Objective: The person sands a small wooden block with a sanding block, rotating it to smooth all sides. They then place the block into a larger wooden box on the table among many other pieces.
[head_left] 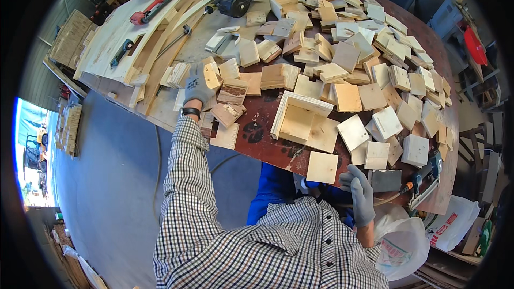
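My left hand (pixel 198 86), in a grey glove, reaches to the left side of a heap of wooden blocks. Its fingers are closed at the edge of a small knotty wooden block (pixel 212 77); the fingertips are partly hidden. Beside it stand thin pale wood pieces (pixel 178 75) and rough-faced blocks (pixel 232 91). My right hand (pixel 361 195), gloved too, hovers at the table's near edge with its fingers stretched and nothing in them. Close to it lie a square wooden piece (pixel 323 167) and a dark grey flat block (pixel 386 180). An open box-like wood assembly (pixel 304 120) sits between the hands.
The heap of wooden blocks (pixel 348 56) covers much of the dark red tabletop (pixel 257 147). An air nail gun (pixel 428 176) with a hose lies at the right edge. At the far left are curved wooden strips (pixel 171 27), a red tool (pixel 148 10) and a dark power tool (pixel 234 1). Plastic bags (pixel 404 243) hang below right.
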The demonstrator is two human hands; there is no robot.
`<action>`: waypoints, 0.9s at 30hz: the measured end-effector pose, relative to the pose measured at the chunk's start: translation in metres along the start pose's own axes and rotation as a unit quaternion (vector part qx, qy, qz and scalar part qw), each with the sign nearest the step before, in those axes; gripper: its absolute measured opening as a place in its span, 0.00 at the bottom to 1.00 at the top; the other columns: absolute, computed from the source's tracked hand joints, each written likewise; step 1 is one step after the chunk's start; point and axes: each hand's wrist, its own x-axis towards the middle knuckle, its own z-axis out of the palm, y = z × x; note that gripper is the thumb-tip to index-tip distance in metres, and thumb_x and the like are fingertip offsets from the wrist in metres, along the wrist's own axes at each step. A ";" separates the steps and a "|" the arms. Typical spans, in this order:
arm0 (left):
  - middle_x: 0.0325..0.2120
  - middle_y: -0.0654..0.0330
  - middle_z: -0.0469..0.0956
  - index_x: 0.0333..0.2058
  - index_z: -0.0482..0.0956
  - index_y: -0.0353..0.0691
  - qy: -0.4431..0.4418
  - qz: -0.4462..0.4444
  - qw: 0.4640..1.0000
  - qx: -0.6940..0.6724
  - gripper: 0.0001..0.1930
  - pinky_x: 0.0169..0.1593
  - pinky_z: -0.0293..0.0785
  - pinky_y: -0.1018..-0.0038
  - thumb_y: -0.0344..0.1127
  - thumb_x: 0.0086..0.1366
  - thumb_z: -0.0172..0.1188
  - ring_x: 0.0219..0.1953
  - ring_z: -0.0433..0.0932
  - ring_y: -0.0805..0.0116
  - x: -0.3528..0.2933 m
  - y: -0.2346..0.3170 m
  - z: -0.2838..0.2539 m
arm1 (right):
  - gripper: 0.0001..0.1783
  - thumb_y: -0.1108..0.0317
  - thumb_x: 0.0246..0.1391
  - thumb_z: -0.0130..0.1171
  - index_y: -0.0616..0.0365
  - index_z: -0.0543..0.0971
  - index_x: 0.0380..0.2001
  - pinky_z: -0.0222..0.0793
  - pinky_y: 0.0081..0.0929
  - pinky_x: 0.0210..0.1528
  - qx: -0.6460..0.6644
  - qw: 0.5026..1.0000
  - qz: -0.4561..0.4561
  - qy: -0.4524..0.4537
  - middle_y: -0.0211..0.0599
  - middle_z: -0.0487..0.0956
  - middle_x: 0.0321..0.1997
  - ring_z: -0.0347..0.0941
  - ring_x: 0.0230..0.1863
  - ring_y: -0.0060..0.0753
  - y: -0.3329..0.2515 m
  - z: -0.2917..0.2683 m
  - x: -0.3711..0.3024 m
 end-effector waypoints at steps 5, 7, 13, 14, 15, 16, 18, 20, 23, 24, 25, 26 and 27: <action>0.75 0.46 0.61 0.77 0.56 0.46 -0.153 0.010 0.987 0.038 0.58 0.73 0.65 0.51 0.51 0.51 0.77 0.75 0.63 0.44 0.006 0.012 -0.007 | 0.34 0.54 0.76 0.56 0.66 0.68 0.74 0.77 0.31 0.59 0.004 1.000 0.005 0.003 0.41 0.82 0.58 0.79 0.58 0.31 0.000 0.000 0.002; 0.73 0.46 0.64 0.76 0.59 0.45 -0.117 0.011 0.991 0.056 0.56 0.72 0.66 0.52 0.50 0.50 0.77 0.73 0.66 0.44 0.005 0.003 -0.004 | 0.34 0.54 0.76 0.56 0.67 0.68 0.74 0.76 0.31 0.60 0.019 1.000 0.007 -0.006 0.41 0.82 0.58 0.79 0.58 0.31 0.003 0.002 0.005; 0.63 0.45 0.72 0.69 0.67 0.40 0.088 -0.031 0.954 -0.284 0.54 0.66 0.76 0.57 0.41 0.42 0.85 0.64 0.75 0.49 -0.017 -0.002 -0.020 | 0.33 0.58 0.75 0.57 0.69 0.68 0.73 0.76 0.31 0.59 0.029 0.999 -0.003 -0.031 0.41 0.82 0.58 0.79 0.57 0.30 -0.002 0.006 0.005; 0.64 0.47 0.73 0.68 0.68 0.39 0.099 -0.004 0.920 -0.379 0.45 0.67 0.77 0.58 0.37 0.52 0.80 0.64 0.76 0.51 -0.024 0.003 -0.029 | 0.32 0.59 0.75 0.57 0.69 0.68 0.73 0.76 0.31 0.59 0.024 0.999 -0.009 -0.024 0.41 0.82 0.58 0.79 0.57 0.30 -0.004 0.005 0.004; 0.66 0.47 0.71 0.70 0.67 0.39 0.027 0.000 0.848 -0.529 0.44 0.67 0.78 0.56 0.37 0.56 0.78 0.66 0.75 0.50 -0.036 0.002 -0.048 | 0.32 0.61 0.74 0.58 0.68 0.68 0.73 0.76 0.30 0.59 0.036 0.999 -0.020 -0.023 0.42 0.83 0.58 0.79 0.56 0.29 -0.007 0.005 0.005; 0.69 0.47 0.70 0.73 0.64 0.40 -0.008 0.012 0.776 -0.631 0.45 0.69 0.76 0.53 0.39 0.59 0.75 0.68 0.73 0.48 -0.060 -0.004 -0.055 | 0.32 0.62 0.73 0.58 0.67 0.68 0.74 0.76 0.30 0.60 0.034 0.998 -0.023 -0.047 0.43 0.83 0.58 0.79 0.57 0.30 -0.019 0.010 0.007; 0.73 0.47 0.66 0.78 0.57 0.44 -0.076 0.050 0.643 -0.760 0.47 0.72 0.71 0.47 0.45 0.64 0.72 0.72 0.70 0.44 -0.098 0.011 -0.043 | 0.33 0.63 0.72 0.60 0.66 0.68 0.74 0.76 0.31 0.61 0.017 0.997 -0.023 -0.074 0.43 0.83 0.58 0.79 0.57 0.30 -0.043 0.026 0.012; 0.76 0.47 0.63 0.80 0.53 0.46 -0.118 0.115 0.584 -0.795 0.50 0.75 0.66 0.41 0.53 0.67 0.70 0.75 0.66 0.40 -0.147 0.042 -0.073 | 0.34 0.66 0.67 0.64 0.61 0.70 0.74 0.76 0.34 0.63 0.012 0.987 -0.024 -0.158 0.45 0.83 0.60 0.80 0.60 0.33 -0.080 0.053 0.023; 0.76 0.45 0.62 0.79 0.51 0.36 -0.206 0.087 0.472 -0.853 0.71 0.74 0.69 0.44 0.57 0.45 0.88 0.75 0.67 0.47 -0.197 0.108 -0.097 | 0.43 0.53 0.65 0.70 0.59 0.66 0.77 0.76 0.35 0.63 -0.049 0.960 -0.097 -0.258 0.46 0.81 0.63 0.79 0.60 0.36 -0.111 0.097 0.043; 0.75 0.45 0.63 0.78 0.51 0.35 -0.210 0.095 0.540 -0.809 0.72 0.73 0.71 0.47 0.54 0.44 0.90 0.74 0.68 0.50 -0.201 0.118 -0.093 | 0.47 0.49 0.64 0.71 0.62 0.66 0.76 0.76 0.37 0.64 -0.007 0.964 -0.101 -0.245 0.50 0.79 0.64 0.78 0.61 0.37 -0.108 0.111 0.048; 0.74 0.46 0.64 0.78 0.52 0.35 -0.209 0.099 0.609 -0.758 0.72 0.72 0.72 0.51 0.52 0.42 0.91 0.73 0.70 0.52 -0.208 0.125 -0.093 | 0.47 0.49 0.63 0.72 0.64 0.65 0.76 0.76 0.38 0.64 0.012 0.965 -0.097 -0.245 0.52 0.78 0.65 0.78 0.62 0.37 -0.105 0.123 0.051; 0.73 0.47 0.65 0.78 0.53 0.35 -0.222 0.137 0.686 -0.679 0.71 0.71 0.74 0.53 0.49 0.41 0.91 0.72 0.71 0.53 -0.210 0.122 -0.085 | 0.48 0.48 0.63 0.72 0.65 0.65 0.76 0.75 0.38 0.65 0.031 0.964 -0.094 -0.245 0.54 0.77 0.66 0.77 0.63 0.38 -0.104 0.130 0.052; 0.71 0.50 0.68 0.76 0.55 0.35 -0.233 0.131 0.693 -0.670 0.68 0.70 0.76 0.57 0.44 0.42 0.91 0.69 0.75 0.55 -0.212 0.136 -0.094 | 0.48 0.51 0.63 0.73 0.65 0.65 0.76 0.75 0.37 0.66 -0.015 0.966 -0.099 -0.237 0.51 0.77 0.66 0.78 0.63 0.37 -0.102 0.131 0.052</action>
